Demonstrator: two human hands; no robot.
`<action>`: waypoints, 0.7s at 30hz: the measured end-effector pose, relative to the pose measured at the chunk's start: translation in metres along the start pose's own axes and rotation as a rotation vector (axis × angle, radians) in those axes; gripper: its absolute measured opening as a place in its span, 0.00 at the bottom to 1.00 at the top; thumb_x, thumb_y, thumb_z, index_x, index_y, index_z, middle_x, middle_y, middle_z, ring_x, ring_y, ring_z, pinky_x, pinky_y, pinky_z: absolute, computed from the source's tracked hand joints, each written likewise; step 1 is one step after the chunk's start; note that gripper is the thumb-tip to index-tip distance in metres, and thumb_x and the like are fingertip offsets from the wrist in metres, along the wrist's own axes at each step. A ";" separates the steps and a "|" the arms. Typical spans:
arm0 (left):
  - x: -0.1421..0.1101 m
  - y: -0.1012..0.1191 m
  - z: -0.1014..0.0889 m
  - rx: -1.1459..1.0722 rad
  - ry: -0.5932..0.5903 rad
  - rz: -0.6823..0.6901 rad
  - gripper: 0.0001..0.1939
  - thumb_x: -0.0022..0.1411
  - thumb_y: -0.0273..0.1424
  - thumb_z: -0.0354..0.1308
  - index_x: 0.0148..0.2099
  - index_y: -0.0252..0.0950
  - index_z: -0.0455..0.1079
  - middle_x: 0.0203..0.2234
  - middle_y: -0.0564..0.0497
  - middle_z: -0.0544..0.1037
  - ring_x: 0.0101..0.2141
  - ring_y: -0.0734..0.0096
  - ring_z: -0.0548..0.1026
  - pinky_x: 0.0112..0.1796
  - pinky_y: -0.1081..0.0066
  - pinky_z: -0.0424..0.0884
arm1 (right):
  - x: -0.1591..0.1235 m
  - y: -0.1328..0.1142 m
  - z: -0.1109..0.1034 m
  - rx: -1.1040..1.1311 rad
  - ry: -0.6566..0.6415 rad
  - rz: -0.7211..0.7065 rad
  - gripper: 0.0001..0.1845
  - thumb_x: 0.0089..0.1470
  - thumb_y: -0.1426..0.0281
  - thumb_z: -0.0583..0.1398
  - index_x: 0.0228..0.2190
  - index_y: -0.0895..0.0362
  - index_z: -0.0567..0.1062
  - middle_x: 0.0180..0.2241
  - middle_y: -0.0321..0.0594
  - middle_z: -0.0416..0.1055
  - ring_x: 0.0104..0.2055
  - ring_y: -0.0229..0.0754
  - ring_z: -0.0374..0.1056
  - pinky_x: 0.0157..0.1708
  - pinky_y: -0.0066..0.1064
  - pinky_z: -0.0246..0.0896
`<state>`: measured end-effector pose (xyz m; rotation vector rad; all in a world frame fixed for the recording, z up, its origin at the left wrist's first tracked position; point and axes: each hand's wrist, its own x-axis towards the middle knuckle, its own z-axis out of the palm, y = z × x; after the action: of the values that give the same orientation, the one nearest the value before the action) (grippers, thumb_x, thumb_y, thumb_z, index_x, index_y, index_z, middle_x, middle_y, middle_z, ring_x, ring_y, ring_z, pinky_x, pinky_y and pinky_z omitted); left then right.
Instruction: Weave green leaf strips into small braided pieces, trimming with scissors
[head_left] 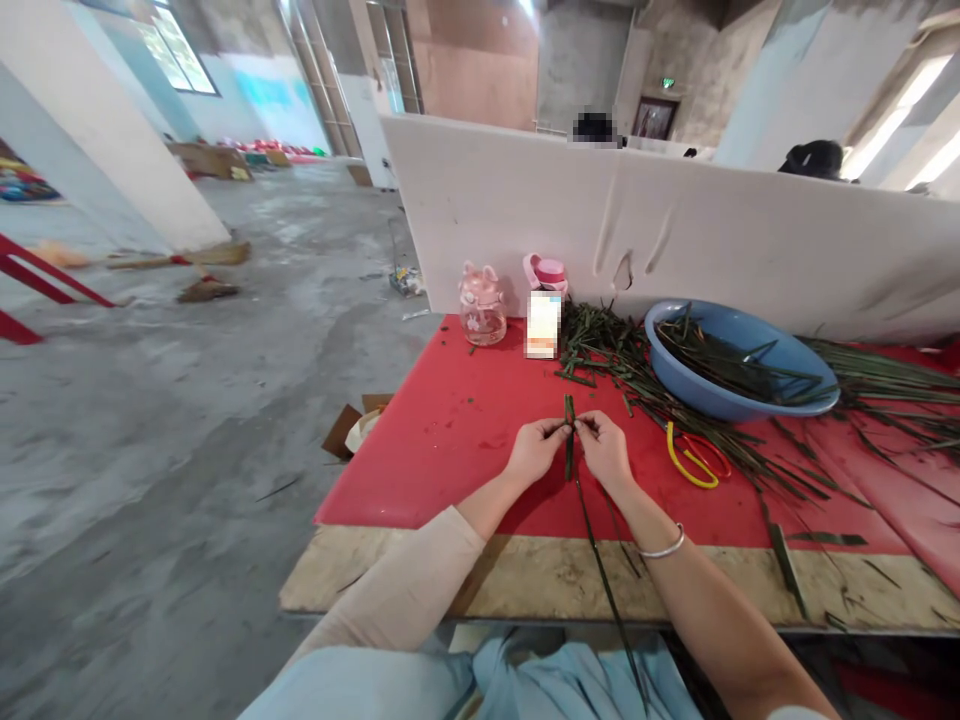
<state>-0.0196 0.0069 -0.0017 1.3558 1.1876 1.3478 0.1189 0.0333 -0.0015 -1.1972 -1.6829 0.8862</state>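
Over the red-covered table, my left hand (537, 447) and my right hand (604, 450) meet with fingertips pinched on a short, upright bundle of dark green leaf strips (569, 465). One long thin strip (600, 560) trails down from near my hands across the table edge to my lap. To the right lie scissors (694, 462) with yellow and red handles, apart from both hands. Cut pieces of green leaf (600, 340) are heaped beyond my hands. A blue basin (757, 402) holds more long green leaves.
A pink clear bottle (483, 312) and a pixelated upright box (543, 326) stand before a white partition (517, 200). Loose long leaves (892, 385) spread at the right. The bare wooden table edge (360, 570) is nearest me; a cardboard box (352, 430) sits on the floor, left.
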 end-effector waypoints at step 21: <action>-0.009 0.012 0.000 0.166 -0.100 0.097 0.17 0.59 0.37 0.53 0.44 0.35 0.77 0.37 0.48 0.81 0.39 0.61 0.76 0.45 0.67 0.68 | 0.003 -0.006 -0.001 0.439 0.108 0.275 0.14 0.39 0.61 0.67 0.25 0.58 0.75 0.18 0.33 0.69 0.19 0.34 0.62 0.18 0.25 0.58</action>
<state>-0.0185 -0.0038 0.0088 1.5983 1.2003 1.2545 0.1178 0.0349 0.0048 -1.1578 -1.1708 1.2594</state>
